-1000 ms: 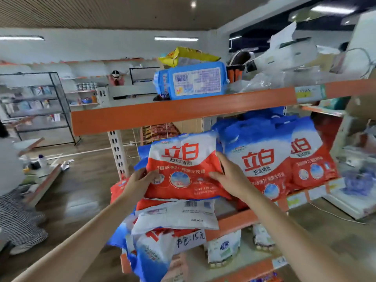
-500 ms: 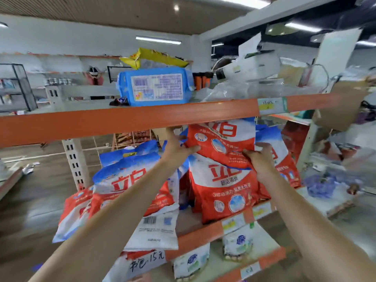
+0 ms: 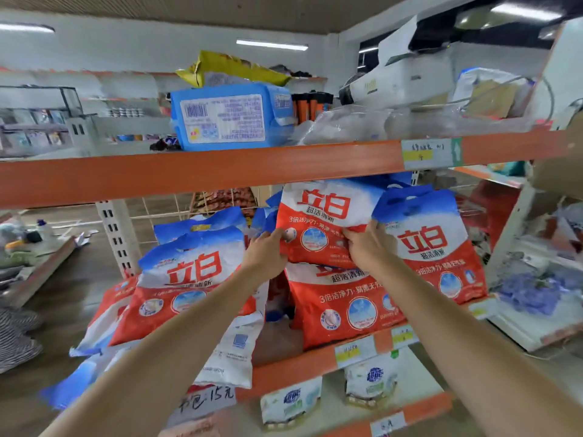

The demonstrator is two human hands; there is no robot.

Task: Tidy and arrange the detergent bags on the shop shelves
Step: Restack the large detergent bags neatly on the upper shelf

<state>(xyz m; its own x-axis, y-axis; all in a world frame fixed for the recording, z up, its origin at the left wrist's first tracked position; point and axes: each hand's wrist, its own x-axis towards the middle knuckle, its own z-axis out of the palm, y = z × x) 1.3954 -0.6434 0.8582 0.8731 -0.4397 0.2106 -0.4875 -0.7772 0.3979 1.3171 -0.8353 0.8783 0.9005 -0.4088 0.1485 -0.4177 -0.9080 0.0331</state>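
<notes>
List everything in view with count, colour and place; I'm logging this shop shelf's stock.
Red, white and blue plastic detergent bags: about five, middle shelf; one held bag sits atop another.
Blue plastic wipes pack: one, top shelf.
Yellow crumpled bag: one, above the blue pack.
Small white pouches: two, bottom shelf.
Orange shelf rail: one, across the top.
Left hand: fingers grip the held bag's left edge.
Right hand: grips its lower right.
</notes>
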